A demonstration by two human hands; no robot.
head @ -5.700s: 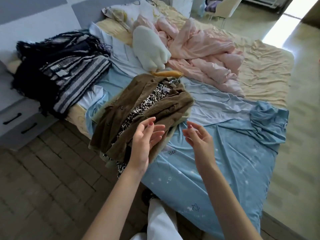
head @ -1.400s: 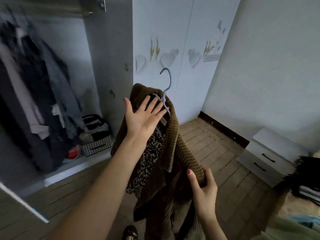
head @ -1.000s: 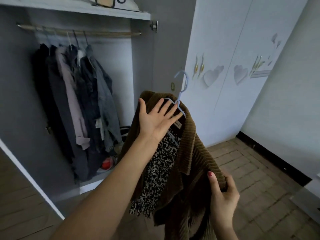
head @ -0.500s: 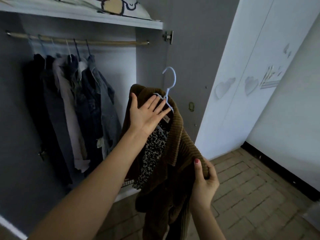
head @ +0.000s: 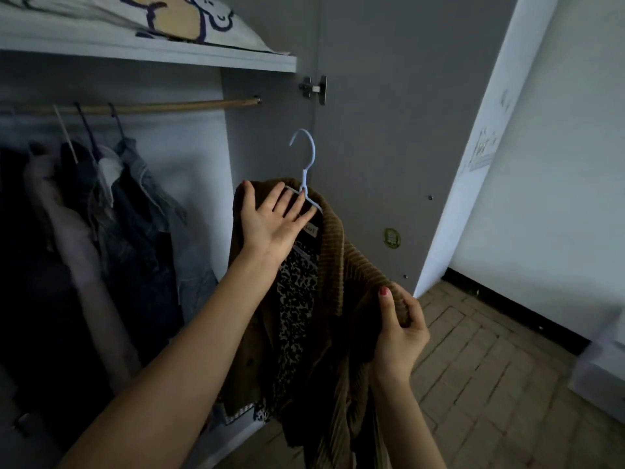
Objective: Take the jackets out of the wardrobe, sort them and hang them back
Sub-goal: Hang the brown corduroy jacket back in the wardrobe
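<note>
Nearest to us, our right hand [head: 399, 330] pinches the ribbed shoulder of the brown corduroy jacket [head: 341, 286], thumb on top and fingers curled under the cloth. A little farther, our left hand [head: 270, 221] lies with straight fingers spread on the collar, by the neck of the pale blue hanger [head: 306, 174]; it seems to support the hanger from below, but the grip itself is hidden. The jacket hangs between the two hands, in front of the open wardrobe, not yet on the wooden rail [head: 152, 105]. Behind it, dark jackets [head: 111, 211] fill the left part of the rail. The hook stands below the rail and faces left, so it may miss. With such a flat hand, the hanger could tip and the heavy jacket slide off.
</note>
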